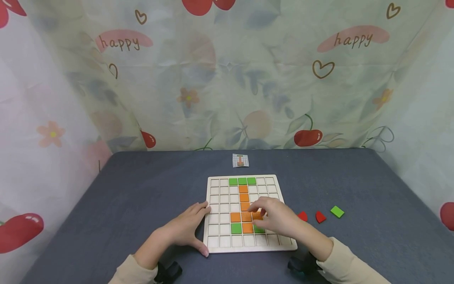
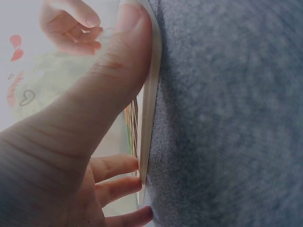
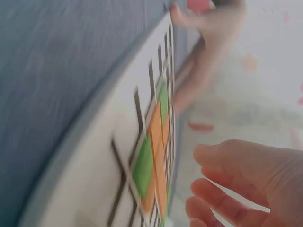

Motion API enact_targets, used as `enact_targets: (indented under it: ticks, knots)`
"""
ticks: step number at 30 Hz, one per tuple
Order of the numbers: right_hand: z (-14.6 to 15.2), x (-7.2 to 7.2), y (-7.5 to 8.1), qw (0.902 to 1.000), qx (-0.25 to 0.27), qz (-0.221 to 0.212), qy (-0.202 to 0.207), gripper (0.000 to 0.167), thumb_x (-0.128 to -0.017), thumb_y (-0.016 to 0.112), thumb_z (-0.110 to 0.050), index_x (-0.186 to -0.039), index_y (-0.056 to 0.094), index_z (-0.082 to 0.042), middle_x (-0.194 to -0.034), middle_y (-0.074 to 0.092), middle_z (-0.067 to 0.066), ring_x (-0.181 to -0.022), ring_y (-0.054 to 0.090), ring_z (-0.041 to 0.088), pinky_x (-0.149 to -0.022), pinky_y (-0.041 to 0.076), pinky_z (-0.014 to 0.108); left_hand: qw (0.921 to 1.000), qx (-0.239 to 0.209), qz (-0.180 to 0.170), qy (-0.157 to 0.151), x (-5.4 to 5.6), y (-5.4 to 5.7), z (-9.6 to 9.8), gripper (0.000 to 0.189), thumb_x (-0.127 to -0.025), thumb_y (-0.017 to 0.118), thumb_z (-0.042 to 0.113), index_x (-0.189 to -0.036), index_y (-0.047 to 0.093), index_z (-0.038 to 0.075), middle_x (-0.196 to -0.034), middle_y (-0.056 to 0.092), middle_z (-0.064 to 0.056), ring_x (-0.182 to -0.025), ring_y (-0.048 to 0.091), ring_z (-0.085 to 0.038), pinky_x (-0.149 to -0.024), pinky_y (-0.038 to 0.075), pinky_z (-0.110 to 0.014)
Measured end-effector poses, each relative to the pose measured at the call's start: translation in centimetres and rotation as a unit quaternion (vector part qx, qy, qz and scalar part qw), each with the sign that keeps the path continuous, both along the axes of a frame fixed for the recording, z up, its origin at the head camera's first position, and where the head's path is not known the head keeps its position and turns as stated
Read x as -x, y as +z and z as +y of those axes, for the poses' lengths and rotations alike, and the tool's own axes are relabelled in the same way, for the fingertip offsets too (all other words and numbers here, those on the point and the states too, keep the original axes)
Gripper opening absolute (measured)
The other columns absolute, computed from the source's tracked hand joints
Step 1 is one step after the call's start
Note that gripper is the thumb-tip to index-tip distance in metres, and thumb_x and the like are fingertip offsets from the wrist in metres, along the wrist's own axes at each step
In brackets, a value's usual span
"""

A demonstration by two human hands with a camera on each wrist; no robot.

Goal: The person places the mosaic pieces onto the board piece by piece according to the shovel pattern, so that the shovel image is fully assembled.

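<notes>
A white wooden grid board (image 1: 218, 241) lies flat on the dark cloth. Orange square tiles (image 1: 243, 197) run down its middle column, with others beside that column lower down. Green square tiles (image 1: 242, 181) sit in the top row, and another green tile (image 1: 236, 228) lies near the bottom. My left hand (image 1: 186, 225) rests against the board's left side, fingertips along the edge and thumb by the lower left corner. Above the lower right tiles hovers my right hand (image 1: 276, 215), fingers loosely bent; the right wrist view shows nothing between these fingers (image 3: 222, 156).
Right of the board lie two red pieces, one (image 1: 302, 215) partly behind my right arm, the other red piece (image 1: 320, 217) beside it. A loose green tile (image 1: 337, 212) is farther right. Behind the board stands a small pattern card (image 1: 240, 160). A printed curtain (image 1: 227, 79) encloses the table.
</notes>
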State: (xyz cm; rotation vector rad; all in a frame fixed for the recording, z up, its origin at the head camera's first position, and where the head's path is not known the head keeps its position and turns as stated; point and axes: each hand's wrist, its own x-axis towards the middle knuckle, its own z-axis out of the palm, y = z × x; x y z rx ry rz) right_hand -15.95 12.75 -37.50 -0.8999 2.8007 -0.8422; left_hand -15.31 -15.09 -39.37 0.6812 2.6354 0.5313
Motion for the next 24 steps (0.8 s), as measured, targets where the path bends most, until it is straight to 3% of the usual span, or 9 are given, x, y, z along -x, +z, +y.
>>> enact_targets:
  ticks: [9,16,24]
  knots:
    - [5.9,0.9,0.8,0.9977,-0.003,0.015,-0.066,0.025,-0.077,0.073,-0.011,-0.101,0.068,-0.004,-0.095,0.068,0.007,-0.074,0.056,0.011,-0.063,0.046,0.021,1.0,-0.002,0.004,-0.001,0.1,-0.1,-0.1,0.115,-0.054,0.083,0.056,-0.143,0.033,0.003,-0.153,0.024,-0.018,-0.142,0.02,-0.039,-0.112,0.025,-0.053]
    - [10.4,1.4,1.2,0.9928,-0.028,-0.035,-0.111,0.028,-0.078,0.074,-0.018,-0.102,0.067,-0.004,-0.097,0.067,0.009,-0.078,0.058,0.014,-0.063,0.047,0.025,1.0,-0.006,0.003,0.002,0.1,-0.1,-0.1,0.115,-0.055,0.083,0.055,-0.143,0.032,0.003,-0.153,0.024,-0.018,-0.142,0.02,-0.039,-0.112,0.025,-0.053]
    - [15.2,2.3,0.5,0.9846,-0.084,-0.07,-0.136,0.031,-0.073,0.077,-0.02,-0.096,0.065,-0.002,-0.09,0.064,0.01,-0.081,0.058,0.021,-0.067,0.047,0.032,1.0,-0.002,0.005,0.001,0.1,-0.2,-0.1,0.115,-0.054,0.083,0.056,-0.143,0.032,0.003,-0.153,0.024,-0.018,-0.142,0.02,-0.039,-0.112,0.025,-0.053]
